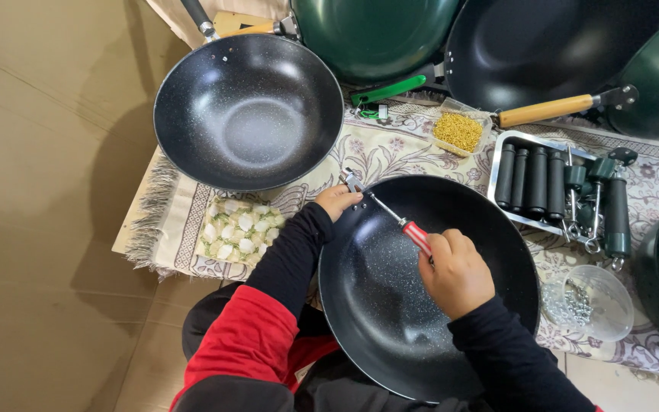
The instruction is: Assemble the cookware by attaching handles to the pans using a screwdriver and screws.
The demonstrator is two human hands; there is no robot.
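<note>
Down on the floor, the right hand [458, 273] is closed around the red handle of a screwdriver [390, 215], whose metal shaft slants up and left across a black speckled wok [390, 305] resting in the person's lap. The left hand [336, 201] grips the wok's rim, fingers curled at a small metal bracket [353, 181] where the screwdriver tip meets it. Beneath lies a patterned rug [390, 149] over cardboard. A second speckled wok [248, 111] sits just beyond the left hand. Near the right hand are a metal tray [499, 156] of black handles, a clear bowl [600, 301] of screws and a small tub of yellow bits [459, 131]
</note>
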